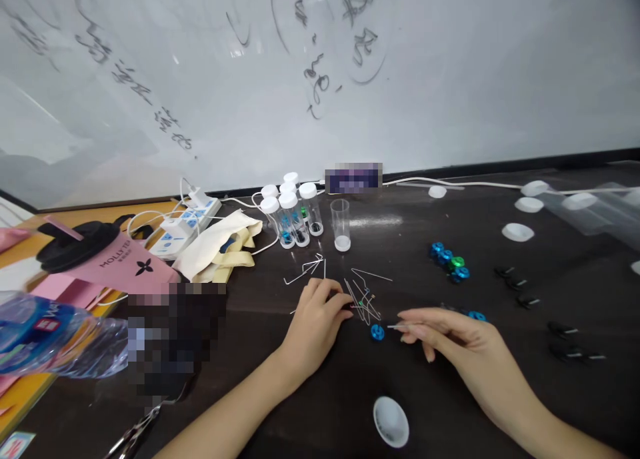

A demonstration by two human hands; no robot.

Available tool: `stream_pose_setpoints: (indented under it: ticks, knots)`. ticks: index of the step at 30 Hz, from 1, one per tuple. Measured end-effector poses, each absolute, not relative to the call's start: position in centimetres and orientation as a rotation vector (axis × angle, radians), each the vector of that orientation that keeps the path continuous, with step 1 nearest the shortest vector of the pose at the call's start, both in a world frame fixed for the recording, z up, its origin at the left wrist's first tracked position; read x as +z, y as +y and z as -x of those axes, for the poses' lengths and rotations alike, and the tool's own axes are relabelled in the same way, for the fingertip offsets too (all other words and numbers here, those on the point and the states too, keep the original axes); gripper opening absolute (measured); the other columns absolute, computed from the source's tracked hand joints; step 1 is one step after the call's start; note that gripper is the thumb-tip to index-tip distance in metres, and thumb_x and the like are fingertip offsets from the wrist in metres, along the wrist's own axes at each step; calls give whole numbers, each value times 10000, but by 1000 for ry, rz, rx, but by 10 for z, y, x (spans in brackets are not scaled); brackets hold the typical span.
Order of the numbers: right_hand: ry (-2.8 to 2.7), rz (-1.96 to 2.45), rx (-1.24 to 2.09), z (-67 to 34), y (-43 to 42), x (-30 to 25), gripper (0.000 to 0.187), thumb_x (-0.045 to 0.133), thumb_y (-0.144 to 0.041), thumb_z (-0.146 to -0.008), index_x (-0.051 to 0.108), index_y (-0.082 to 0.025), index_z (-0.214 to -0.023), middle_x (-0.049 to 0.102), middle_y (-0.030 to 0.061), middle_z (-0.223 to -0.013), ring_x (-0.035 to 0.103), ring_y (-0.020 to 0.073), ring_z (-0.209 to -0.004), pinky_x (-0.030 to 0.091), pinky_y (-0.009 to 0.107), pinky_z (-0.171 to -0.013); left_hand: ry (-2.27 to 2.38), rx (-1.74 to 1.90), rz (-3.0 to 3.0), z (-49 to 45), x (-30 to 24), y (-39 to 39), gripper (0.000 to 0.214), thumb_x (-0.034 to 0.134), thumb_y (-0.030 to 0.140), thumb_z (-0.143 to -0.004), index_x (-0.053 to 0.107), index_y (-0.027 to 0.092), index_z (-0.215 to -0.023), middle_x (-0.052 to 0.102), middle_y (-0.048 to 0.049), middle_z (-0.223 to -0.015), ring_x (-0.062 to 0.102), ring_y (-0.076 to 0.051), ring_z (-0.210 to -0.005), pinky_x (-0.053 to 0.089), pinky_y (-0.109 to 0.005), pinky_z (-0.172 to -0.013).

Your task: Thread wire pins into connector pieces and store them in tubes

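The small blue wheel (pixel 377 332) lies flat on the bench (pixel 255 319), between the two hands. Just to the right of the wheel, the right hand (pixel 457 335) pinches a thin rod (pixel 395 327) between thumb and fingers; the rod's long axis runs roughly sideways, its free tip aimed at the wheel and apart from it. This hand's fingers are the nearer ones. Left of the wheel, the left hand (pixel 316 319) has curled fingers at the edge of the loose wires (pixel 363 302); whether they grip one, I cannot tell. These wires lie just beyond the wheel, a white cup (pixel 391 421) on its near side, an open clear tube (pixel 341 222) farther beyond it
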State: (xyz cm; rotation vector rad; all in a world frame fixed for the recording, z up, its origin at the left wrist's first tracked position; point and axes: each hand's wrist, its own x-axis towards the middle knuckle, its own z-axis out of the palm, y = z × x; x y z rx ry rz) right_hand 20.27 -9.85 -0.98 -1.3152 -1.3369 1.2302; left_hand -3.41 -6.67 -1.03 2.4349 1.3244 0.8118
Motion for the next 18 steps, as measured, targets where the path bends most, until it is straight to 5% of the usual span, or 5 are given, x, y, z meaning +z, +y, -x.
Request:
stream_pose_setpoints:
  ticks: [12,18]
  knots:
    - [-1295,1255,1300,-201,-95,-9,198,628,-389,-887,700,-206,-863,702,37,-753,572,135,-597,455,239,-517,1310,724,-2489,30,-8,-71,108,503,158,-930,606,185,-910,635,-69,-962,507,-233,-928,458,-405,-816]
    - [-1304,1232,1310,-200,-96,-7,234,558,-397,-932,655,-198,-854,667,43,-772,561,146,-623,445,247,-521,1318,979,-2259,32,-7,-70,115,519,173,-927,619,208,-883,642,-47,-928,533,-213,-899,437,-366,-814]
